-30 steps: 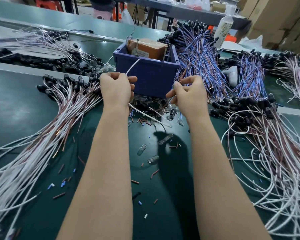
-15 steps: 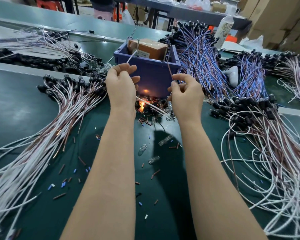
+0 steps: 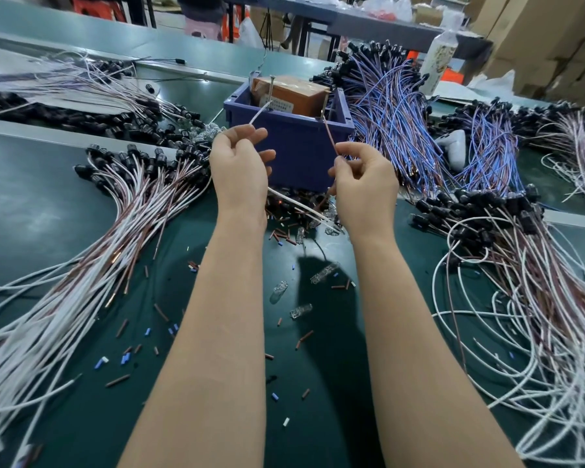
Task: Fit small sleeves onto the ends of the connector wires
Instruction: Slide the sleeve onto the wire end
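My left hand (image 3: 240, 170) pinches a white wire (image 3: 259, 113) whose free end points up and away over the blue bin. My right hand (image 3: 365, 184) pinches a brown wire (image 3: 330, 136) that also rises toward the bin's rim. Both wires run down between my hands to a heap of small brown sleeves and clear parts (image 3: 294, 224) on the green mat. Loose brown, blue and white sleeves (image 3: 125, 359) lie scattered on the mat below my forearms. Whether a sleeve sits on either wire end is too small to tell.
A blue bin (image 3: 298, 153) with a brown box (image 3: 291, 92) stands just behind my hands. Bundles of white and brown connector wires (image 3: 81, 265) fan out at left and at right (image 3: 537, 298). Blue and brown wires (image 3: 392, 123) pile up at back right.
Both hands have risen and moved apart slightly. The white and brown wire ends now stand higher in front of the blue bin.
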A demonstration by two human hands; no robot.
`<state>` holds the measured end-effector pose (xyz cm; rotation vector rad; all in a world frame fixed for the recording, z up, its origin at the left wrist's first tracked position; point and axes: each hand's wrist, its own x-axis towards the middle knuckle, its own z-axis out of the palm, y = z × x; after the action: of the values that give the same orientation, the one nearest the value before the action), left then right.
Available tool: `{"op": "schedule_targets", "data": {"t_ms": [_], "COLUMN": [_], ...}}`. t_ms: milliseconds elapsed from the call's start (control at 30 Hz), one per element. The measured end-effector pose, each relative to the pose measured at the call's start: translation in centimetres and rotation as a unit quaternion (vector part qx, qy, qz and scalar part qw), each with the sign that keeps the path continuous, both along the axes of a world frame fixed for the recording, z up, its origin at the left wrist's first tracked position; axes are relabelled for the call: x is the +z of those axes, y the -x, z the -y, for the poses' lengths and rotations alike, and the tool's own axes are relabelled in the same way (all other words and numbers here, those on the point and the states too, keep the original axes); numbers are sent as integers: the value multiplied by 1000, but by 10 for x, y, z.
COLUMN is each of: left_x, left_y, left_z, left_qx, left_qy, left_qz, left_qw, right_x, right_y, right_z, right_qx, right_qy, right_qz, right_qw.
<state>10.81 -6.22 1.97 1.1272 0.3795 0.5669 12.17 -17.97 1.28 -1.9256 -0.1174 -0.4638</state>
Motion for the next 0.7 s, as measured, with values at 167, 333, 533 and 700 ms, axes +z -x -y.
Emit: {"op": "schedule_targets", "data": {"t_ms": [167,333,533,700], "left_x": [1,2,2,-3], "left_y": [1,2,1,1], "left_z": [-2,-2,1,-1], "left_qx": [7,3,0,-9], "left_qy": [-8,-18,-21,-24], "left_qz": [0,-10,-25,-81], "left_qw": [1000,1000,999,996], "right_x": [1,0,-4,-22], "right_y": [0,-1,-4,-6], "right_z": [1,1,1,-3], "right_qx": [6,14,104,75], "right_qy": [-3,6,2,317], "right_qz": [1,2,-128,-222], "right_qw": [1000,1000,986,919]}}
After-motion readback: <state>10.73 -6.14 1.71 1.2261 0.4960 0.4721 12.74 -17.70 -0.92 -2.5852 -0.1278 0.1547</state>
